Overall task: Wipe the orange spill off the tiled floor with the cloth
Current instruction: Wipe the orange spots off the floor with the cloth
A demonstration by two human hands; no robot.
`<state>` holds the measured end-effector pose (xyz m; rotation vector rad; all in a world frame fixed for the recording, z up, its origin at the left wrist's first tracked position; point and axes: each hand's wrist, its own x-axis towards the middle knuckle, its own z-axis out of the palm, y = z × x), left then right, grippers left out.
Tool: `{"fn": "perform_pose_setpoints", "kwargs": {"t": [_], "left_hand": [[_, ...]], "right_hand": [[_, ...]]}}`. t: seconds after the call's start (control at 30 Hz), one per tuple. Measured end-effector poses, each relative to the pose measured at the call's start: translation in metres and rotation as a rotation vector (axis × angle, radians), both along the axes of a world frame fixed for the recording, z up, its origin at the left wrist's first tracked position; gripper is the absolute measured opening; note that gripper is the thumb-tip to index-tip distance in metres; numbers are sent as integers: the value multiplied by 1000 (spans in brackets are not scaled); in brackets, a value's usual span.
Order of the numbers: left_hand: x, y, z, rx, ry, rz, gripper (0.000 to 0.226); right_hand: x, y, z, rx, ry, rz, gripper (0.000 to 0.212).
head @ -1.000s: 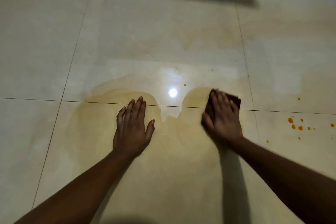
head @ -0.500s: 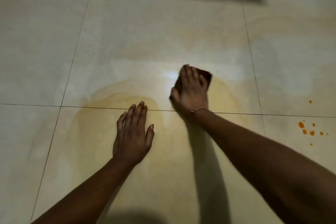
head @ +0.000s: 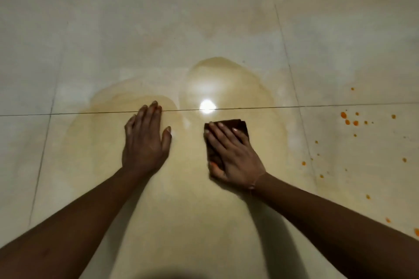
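Lying folded and dark brown, the cloth (head: pixel 238 125) is pinned under the flat, straight-fingered right hand (head: pixel 233 156), long axis 12-to-6 o'clock; the left hand (head: pixel 145 142) is laid flat, fingers straight.

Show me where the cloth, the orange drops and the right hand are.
cloth (head: pixel 240 124): head view, bare far edge beyond the fingertips.
orange drops (head: pixel 344 115): head view, the largest drop, right of the cloth.
right hand (head: pixel 233 156): head view, back of the hand pressing the cloth.
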<state>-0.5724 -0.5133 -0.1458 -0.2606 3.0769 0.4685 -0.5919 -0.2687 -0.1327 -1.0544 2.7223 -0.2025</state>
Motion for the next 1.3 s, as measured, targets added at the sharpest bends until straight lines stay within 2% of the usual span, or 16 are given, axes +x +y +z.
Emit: {"fn": "perform_pose_setpoints", "kwargs": {"t": [0.07, 0.17, 0.23, 0.33, 0.4, 0.53, 0.57, 0.73, 0.77, 0.83, 0.9, 0.93, 1.03, 1.1, 1.2, 1.3], "left_hand": [[1, 2, 1, 2, 13, 13, 63], [1, 3, -1, -14, 28, 12, 63], [3, 5, -3, -18, 28, -2, 63], [3, 5, 1, -32, 15, -6, 66], [4, 14, 7, -55, -9, -15, 71], [13, 82, 13, -59, 24, -277, 74], [14, 107, 12, -37, 25, -352, 74], [2, 201, 9, 53, -8, -506, 75], [2, 207, 6, 57, -18, -492, 74], [7, 211, -1, 31, -1, -451, 70], [9, 213, -5, 1, 28, -435, 67], [9, 213, -5, -1, 32, -433, 67], [9, 214, -4, -14, 30, -434, 66], [11, 214, -2, -29, 24, -425, 66], [13, 220, 0, -77, 24, -432, 66], [12, 221, -3, -102, 24, -426, 66]], "right_hand": [[-6, 55, -1, 13, 41, -48, 78], [-41, 98, -1, 49, 80, -472, 77], [-17, 102, -3, 50, 113, -586, 76], [64, 125, -1, 24, 42, -410, 76], [76, 161, 1, 38, 47, -357, 76], [33, 162, -2, 64, 99, -746, 76], [38, 153, -3, 59, 93, -761, 75], [113, 203, 1, 66, 41, -441, 77], [106, 217, 0, 70, 53, -479, 77], [70, 222, -1, 83, 58, -703, 77], [34, 200, -3, 76, 93, -913, 78], [28, 186, -3, 59, 99, -931, 77], [78, 177, -4, 34, 66, -591, 77], [120, 207, 0, 42, 44, -468, 77], [92, 248, 0, 49, 48, -654, 75], [17, 211, 0, 11, 81, -872, 75]]}}
